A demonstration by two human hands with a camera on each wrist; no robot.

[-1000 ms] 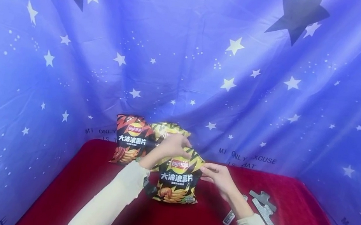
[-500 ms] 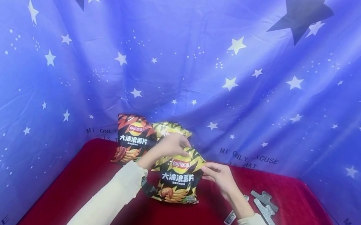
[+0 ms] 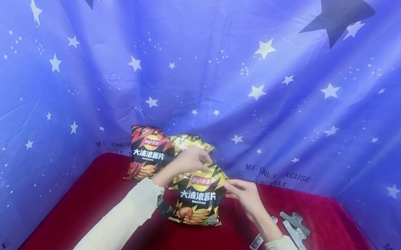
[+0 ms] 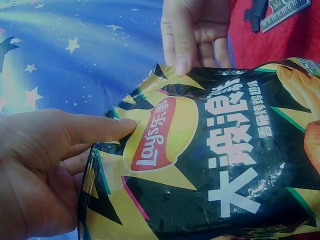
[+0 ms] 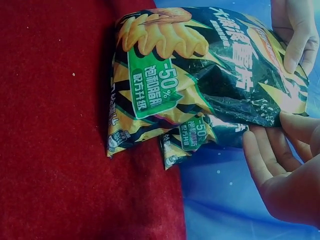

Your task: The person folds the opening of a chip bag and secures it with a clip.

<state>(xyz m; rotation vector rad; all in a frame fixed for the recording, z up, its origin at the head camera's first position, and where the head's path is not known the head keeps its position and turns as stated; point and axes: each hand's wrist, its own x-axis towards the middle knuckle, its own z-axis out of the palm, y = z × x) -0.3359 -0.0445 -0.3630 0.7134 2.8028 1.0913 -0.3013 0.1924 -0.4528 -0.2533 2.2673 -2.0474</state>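
Rear yellow bag (image 3: 191, 141) is just beyond the L hand (image 3: 191, 160), partly hidden by it & the front bag (image 3: 198, 199). Red bag (image 3: 147, 147), also upright, is L of that hand, approx. level w/ the rear one. To the R of the R hand (image 3: 246, 195), nearer the body, lie a dark grey clip (image 3: 293, 222) & a pale clip (image 3: 296, 237), side by side. R forearm covers the middle of another ruler-like piece (image 3: 256, 242); only its ends show.

Front bag is between the hands, bottom end on the red cloth (image 3: 110, 224). L hand pinches its top edge, thumb on the printed face, fingers behind; R hand pinches the top R corner, thumb vs. fingers, other fingers loosely out.

Vs. 0.5 s ago: v. little diff. Both grips & the bag stay put; whole head view shifts slightly.

Bag = glossy, crinkled film, puffed in the middle, flat at the top seam; yellow/blk zigzags, Lay's badge, white Chinese lettering, green "-50%" patch low down. Cloth = plush, velvety. Curtain (image 3: 211, 57) beyond the hands = blue, star-printed, softly folded.
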